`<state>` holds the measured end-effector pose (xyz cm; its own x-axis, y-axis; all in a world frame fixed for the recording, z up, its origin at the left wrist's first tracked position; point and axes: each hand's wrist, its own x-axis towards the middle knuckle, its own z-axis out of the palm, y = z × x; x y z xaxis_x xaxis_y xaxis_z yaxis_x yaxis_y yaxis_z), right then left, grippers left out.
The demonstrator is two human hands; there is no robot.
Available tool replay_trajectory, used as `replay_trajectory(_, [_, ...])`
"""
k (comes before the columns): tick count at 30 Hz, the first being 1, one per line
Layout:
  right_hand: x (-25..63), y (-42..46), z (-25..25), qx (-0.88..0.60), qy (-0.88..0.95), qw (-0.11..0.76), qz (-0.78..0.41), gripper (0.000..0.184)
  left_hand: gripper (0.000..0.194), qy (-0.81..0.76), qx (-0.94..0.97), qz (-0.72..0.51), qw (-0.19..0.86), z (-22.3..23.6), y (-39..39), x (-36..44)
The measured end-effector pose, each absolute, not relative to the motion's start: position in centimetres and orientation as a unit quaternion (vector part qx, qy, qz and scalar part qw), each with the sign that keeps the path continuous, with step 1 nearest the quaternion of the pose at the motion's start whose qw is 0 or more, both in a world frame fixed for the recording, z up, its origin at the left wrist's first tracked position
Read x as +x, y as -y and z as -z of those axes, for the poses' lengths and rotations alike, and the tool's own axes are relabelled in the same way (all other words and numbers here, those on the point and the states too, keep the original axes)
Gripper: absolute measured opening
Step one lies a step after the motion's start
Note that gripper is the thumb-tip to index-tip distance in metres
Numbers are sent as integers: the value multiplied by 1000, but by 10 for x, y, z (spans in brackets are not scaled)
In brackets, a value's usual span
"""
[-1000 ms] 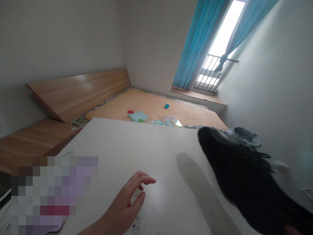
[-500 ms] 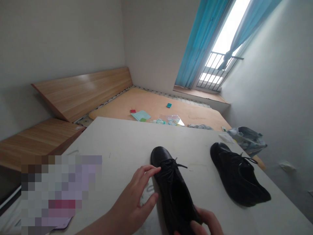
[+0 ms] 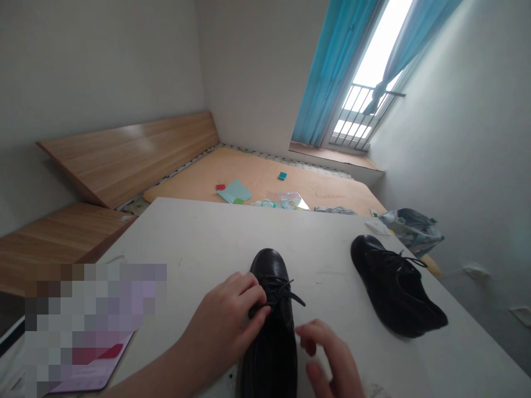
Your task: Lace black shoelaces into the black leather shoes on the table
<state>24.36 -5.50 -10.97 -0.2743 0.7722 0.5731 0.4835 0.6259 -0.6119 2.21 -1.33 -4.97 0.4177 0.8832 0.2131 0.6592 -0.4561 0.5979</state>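
Observation:
A black lace-up shoe stands on the white table before me, toe pointing away. My left hand has its thumb and fingers closed on the shoelace at the shoe's left side; the pinched part is mostly hidden. To the right of the shoe's opening, my right hand hangs with thumb and fingers curved and apart, holding nothing. The matching black shoe sits farther right, its laces tied.
The white table borders a bed with folded cloth and small packets. A grey plastic bag hangs by the far right corner. Partly pixelated, a purple-edged flat item lies at left.
My left hand has closed on the lace. My right hand has let go of the shoe's heel and moved up beside it. The shoe now points straighter ahead.

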Motion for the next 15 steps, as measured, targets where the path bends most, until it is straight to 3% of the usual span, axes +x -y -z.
replay_trajectory(4, [246, 10, 74, -488, 743, 391, -236, 26, 15, -458, 826, -251, 212, 29, 5, 29])
replay_trajectory(8, [243, -16, 68, -469, 774, 321, -278, 15, 19, -439, 723, -336, 413, 10, -4, 30])
replay_trajectory(10, [241, -21, 74, -459, 764, 329, -311, 9, 20, -390, 651, -403, 511, 1, -8, 25])
replay_trajectory(13, [239, -22, 86, -448, 725, 366, -374, 11, 19, -319, 573, -499, 567, -12, -10, 9])
replay_trajectory(15, [239, -21, 91, -439, 689, 401, -416, 14, 23, -273, 553, -494, 613, -19, -9, -1])
